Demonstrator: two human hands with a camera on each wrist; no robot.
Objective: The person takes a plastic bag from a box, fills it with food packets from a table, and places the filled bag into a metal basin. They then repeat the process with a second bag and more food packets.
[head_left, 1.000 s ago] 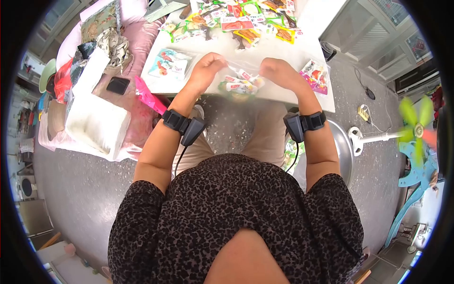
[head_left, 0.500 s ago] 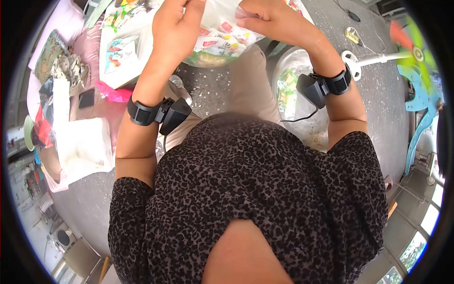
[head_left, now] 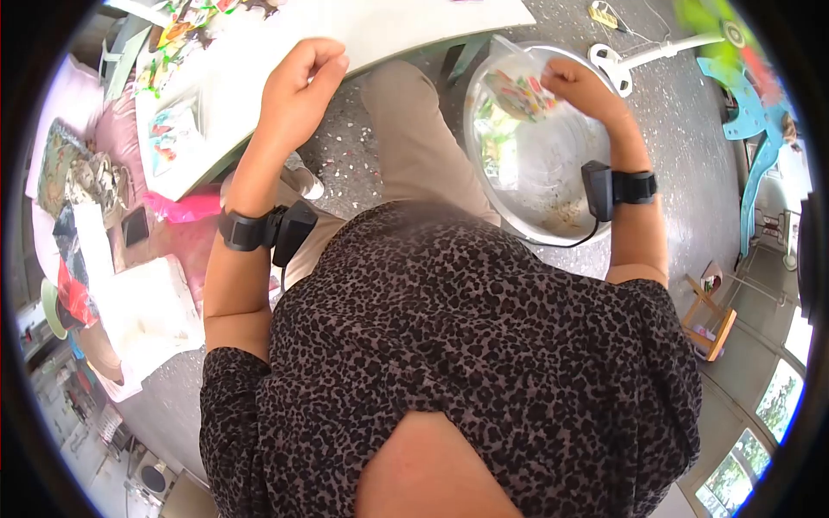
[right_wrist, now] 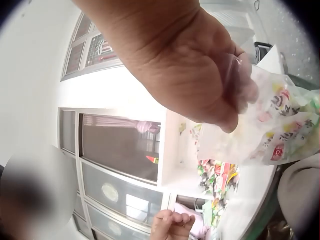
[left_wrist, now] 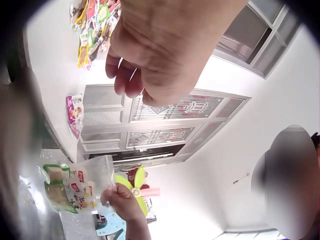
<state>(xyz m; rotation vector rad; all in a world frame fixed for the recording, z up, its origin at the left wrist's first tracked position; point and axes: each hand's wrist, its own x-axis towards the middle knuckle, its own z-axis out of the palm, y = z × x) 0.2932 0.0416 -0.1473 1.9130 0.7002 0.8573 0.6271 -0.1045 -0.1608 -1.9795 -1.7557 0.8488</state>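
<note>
The right hand (head_left: pixel 587 91) pinches the top of a clear plastic bag (head_left: pixel 522 85) holding small printed packets, over a large metal basin (head_left: pixel 553 186). In the right wrist view, the right hand (right_wrist: pixel 200 75) has its thumb and fingers on the edge of the bag (right_wrist: pixel 285 120). The left wrist view also shows the bag (left_wrist: pixel 67 189) hanging from that hand. The left hand (head_left: pixel 298 95) is above the near edge of the white table (head_left: pixel 380 30), holding nothing, its fingers loosely bent. Inside the basin lies a green-and-white bag (head_left: pixel 498 142).
Colourful packets (head_left: pixel 177 33) lie at the table's far left, with a flat printed bag (head_left: pixel 173 134) nearer. Pink plastic (head_left: pixel 186 205) sits below the table's corner. Right of the basin stand a white fan stand (head_left: pixel 665 53) and a light-blue object (head_left: pixel 756 147).
The left hand has let go of the bag. The right hand has carried it rightward from the table to over the basin, and the head view has shifted right.
</note>
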